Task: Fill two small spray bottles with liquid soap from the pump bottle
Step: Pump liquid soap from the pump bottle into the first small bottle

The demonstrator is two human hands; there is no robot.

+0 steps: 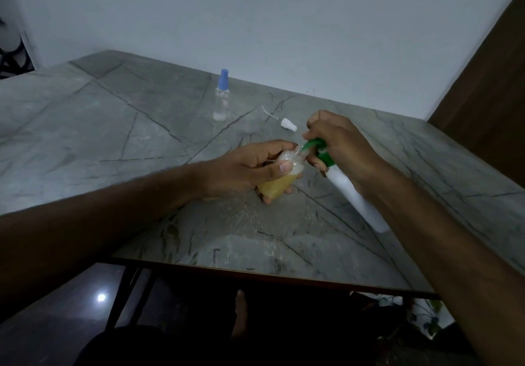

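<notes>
A: At mid-worktop [142,127], the left hand [241,172] wraps its grip round the half-full spray bottle [277,185]; the right hand [338,144] clasps the tilted pump bottle [358,198], nozzle at its mouth, I think.

B: A slip spills soap. The capped bottle [222,95] waits at eleven o'clock.

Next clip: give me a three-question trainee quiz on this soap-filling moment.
1. True or false: the blue-capped spray bottle stands upright, untouched.
2. Which hand grips the pump bottle? A left, B right.
3. Fill in: the small bottle in the left hand holds ____ liquid.

Key: 1 true. 2 B, the right hand; the green nozzle meets the small bottle's mouth. 3 yellow. The white sprayer head lies loose on the table.
</notes>
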